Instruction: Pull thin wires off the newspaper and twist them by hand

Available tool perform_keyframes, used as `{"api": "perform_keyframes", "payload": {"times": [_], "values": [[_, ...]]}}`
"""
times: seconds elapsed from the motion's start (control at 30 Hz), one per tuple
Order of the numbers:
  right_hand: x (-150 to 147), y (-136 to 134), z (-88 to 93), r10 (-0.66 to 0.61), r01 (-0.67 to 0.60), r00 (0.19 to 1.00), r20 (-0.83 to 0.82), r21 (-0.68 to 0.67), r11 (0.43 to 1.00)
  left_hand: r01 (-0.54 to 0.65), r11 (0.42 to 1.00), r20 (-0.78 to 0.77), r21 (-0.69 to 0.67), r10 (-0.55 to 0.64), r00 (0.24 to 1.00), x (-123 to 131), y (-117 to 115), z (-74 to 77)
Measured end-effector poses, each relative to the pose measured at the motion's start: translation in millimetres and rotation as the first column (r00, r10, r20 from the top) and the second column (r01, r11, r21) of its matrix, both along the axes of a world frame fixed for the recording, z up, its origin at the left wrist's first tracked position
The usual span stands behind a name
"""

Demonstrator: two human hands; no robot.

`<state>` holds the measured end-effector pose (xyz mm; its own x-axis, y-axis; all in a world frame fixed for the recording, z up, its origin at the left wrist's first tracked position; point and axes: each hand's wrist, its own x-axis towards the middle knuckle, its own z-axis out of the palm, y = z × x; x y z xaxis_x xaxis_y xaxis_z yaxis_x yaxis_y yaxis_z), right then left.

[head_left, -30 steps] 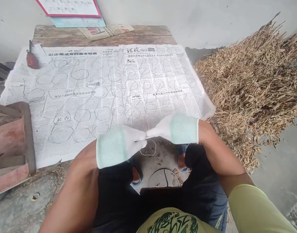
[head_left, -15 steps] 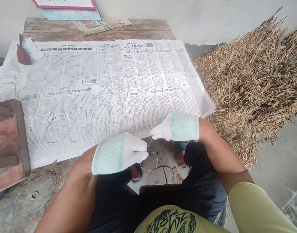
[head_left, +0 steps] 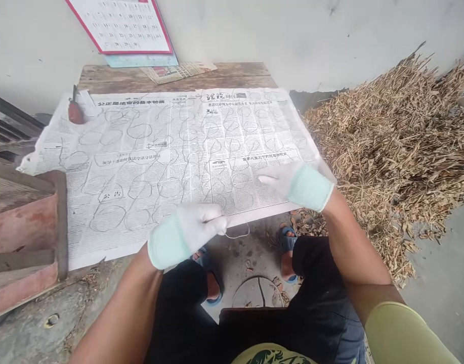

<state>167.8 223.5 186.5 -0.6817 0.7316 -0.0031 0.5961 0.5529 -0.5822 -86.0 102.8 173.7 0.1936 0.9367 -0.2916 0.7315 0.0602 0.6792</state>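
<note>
In a white glove with a green cuff, my left hand [head_left: 199, 225] pinches a thin, pale wire [head_left: 239, 236] at the front edge of the newspaper-covered table. The wire's loose part curves out to the right of its fingertips. My right hand [head_left: 285, 182], gloved alike, is over the right part of the newspaper [head_left: 83, 242]; its fingers point left, and their blur hides whether they hold anything. Many thin wire loops [head_left: 139, 130] lie in rows across the sheets.
A red-handled tool [head_left: 76, 112] lies at the table's back left. A calendar [head_left: 129, 30] hangs on the wall. A wooden stool or frame [head_left: 60, 222] stands at the left, and a heap of dry stalks [head_left: 387, 151] at the right.
My right hand has moved away from my left, up and right over the newspaper. My left hand still holds the wire. The view has tilted up, showing more of the calendar.
</note>
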Motion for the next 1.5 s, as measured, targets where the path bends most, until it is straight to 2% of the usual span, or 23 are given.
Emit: {"api": "perform_keyframes", "payload": {"times": [0.07, 0.13, 0.23, 0.33, 0.4, 0.47, 0.6, 0.7, 0.77, 0.83, 0.93, 1.0, 1.1, 1.13, 1.27, 1.33, 1.4, 1.5], "values": [[-2.0, 2.7, 4.0, -0.042, 0.041, 0.998, -0.038, -0.022, 0.999, -0.054, 0.998, -0.002, 0.025, 0.054, 0.999, 4.6, 2.6, 0.2], [-6.2, 1.4, 4.6, -0.03, 0.018, 0.996, -0.086, -0.139, 0.99, -0.058, 0.998, 0.02, 0.033, 0.057, 0.998, 8.1, 4.7, -3.1], [-18.2, -5.2, 1.4, 0.036, -0.096, 0.985, -0.168, -0.365, 0.926, -0.046, 0.998, 0.055, 0.031, 0.044, 0.998, 9.9, 7.2, -12.4], [-32.7, -11.5, -3.1, 0.073, -0.188, 0.966, -0.249, -0.477, 0.859, -0.027, 1.0, 0.117, -0.004, 0.027, 0.993, 10.1, 8.0, -20.7], [-40.7, -13.8, -5.9, 0.082, -0.227, 0.949, -0.304, -0.481, 0.847, -0.01, 0.999, 0.19, -0.049, 0.019, 0.982, 10.9, 7.4, -23.6], [-46.1, -15.9, -7.8, 0.072, -0.231, 0.937, -0.341, -0.452, 0.862, -0.004, 0.996, 0.273, -0.084, 0.027, 0.962, 12.4, 6.7, -24.1], [-50.4, -22.6, -7.7, 0.018, -0.156, 0.938, -0.345, -0.377, 0.913, -0.02, 0.988, 0.408, -0.15, 0.081, 0.91, 17.2, 8.7, -19.7], [-51.8, -26.9, -6.7, 0.017, -0.11, 0.939, -0.344, -0.253, 0.961, -0.022, 0.98, 0.413, -0.2, 0.104, 0.905, 20.8, 12.4, -15.4], [-52.6, -26.6, -6.4, 0.026, -0.099, 0.947, -0.32, -0.212, 0.972, -0.07, 0.978, 0.361, -0.197, 0.139, 0.922, 22.3, 14.0, -14.9], [-52.5, -23.8, -6.0, 0.012, -0.087, 0.959, -0.283, -0.253, 0.963, -0.158, 0.975, 0.309, -0.157, 0.2, 0.93, 22.8, 14.3, -17.3], [-49.4, -19.5, -3.9, -0.014, -0.081, 0.974, -0.228, -0.402, 0.912, -0.282, 0.955, 0.33, -0.097, 0.298, 0.896, 20.8, 13.9, -24.7], [-46.6, -19.1, -2.0, -0.033, -0.081, 0.977, -0.21, -0.513, 0.854, -0.324, 0.943, 0.361, -0.073, 0.328, 0.873, 18.3, 14.2, -29.6], [-43.8, -20.7, -2.2, -0.081, -0.06, 0.977, -0.195, -0.622, 0.781, -0.325, 0.945, 0.359, -0.025, 0.312, 0.88, 15.5, 15.8, -32.6], [-43.4, -21.0, -3.6, -0.097, -0.046, 0.976, -0.193, -0.626, 0.779, -0.318, 0.948, 0.357, -0.01, 0.3, 0.884, 15.4, 16.5, -32.1], [-42.8, -19.1, -12.4, -0.107, -0.024, 0.974, -0.199, -0.559, 0.829, -0.343, 0.939, 0.361, 0.021, 0.313, 0.878, 17.2, 18.4, -27.9], [-42.4, -17.9, -15.1, -0.096, -0.037, 0.973, -0.208, -0.557, 0.83, -0.36, 0.933, 0.386, 0.018, 0.326, 0.863, 17.1, 18.5, -29.1], [-41.9, -17.5, -15.4, -0.081, -0.056, 0.973, -0.218, -0.558, 0.828, -0.366, 0.931, 0.444, -0.009, 0.332, 0.833, 15.4, 18.5, -33.9], [-41.3, -17.2, -13.0, -0.07, -0.062, 0.974, -0.217, -0.546, 0.836, -0.343, 0.933, 0.577, -0.112, 0.342, 0.742, 12.4, 19.3, -44.3]]}}
